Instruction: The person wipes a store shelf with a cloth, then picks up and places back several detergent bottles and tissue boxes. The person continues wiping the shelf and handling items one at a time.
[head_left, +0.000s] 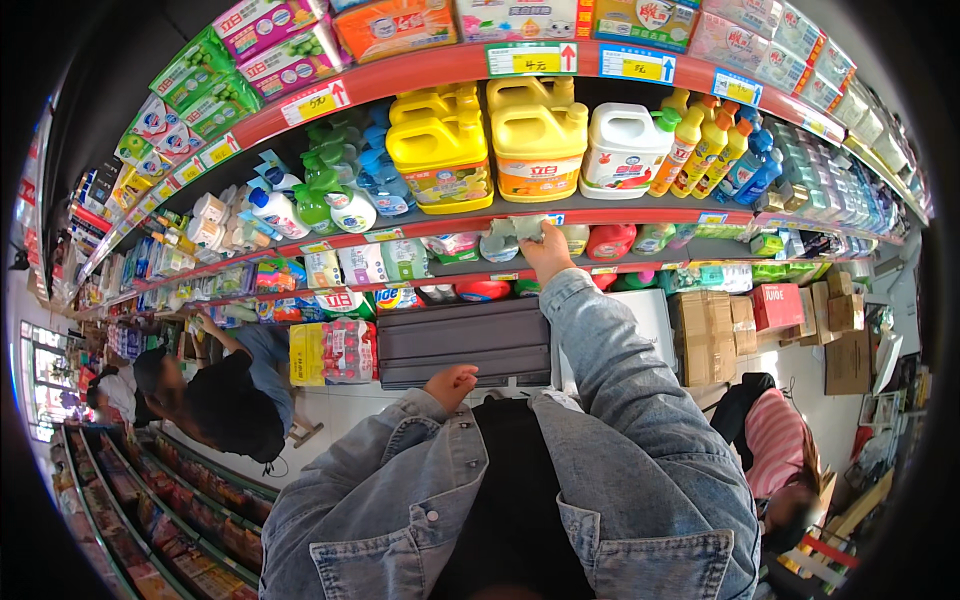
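Observation:
My right hand (547, 251) holds a pale grey-green cloth (523, 227) against the red front edge of a shelf (450, 225). Just above it on that shelf stand large yellow jugs of detergent (538, 150) and a white jug with a green cap (624, 154). My left hand (452, 385) is held near my waist with its fingers curled; nothing shows in it. Bottles, among them a red one (611, 242), lie on the shelf below my right hand.
A dark slatted surface (461, 341) lies low in front of me, beside shrink-wrapped red bottles (349, 351). Cardboard boxes (703, 337) are stacked at right. One person (236, 405) in black is at left, another (776, 442) in pink stripes at right. Racks of packets (172, 510) fill the lower left.

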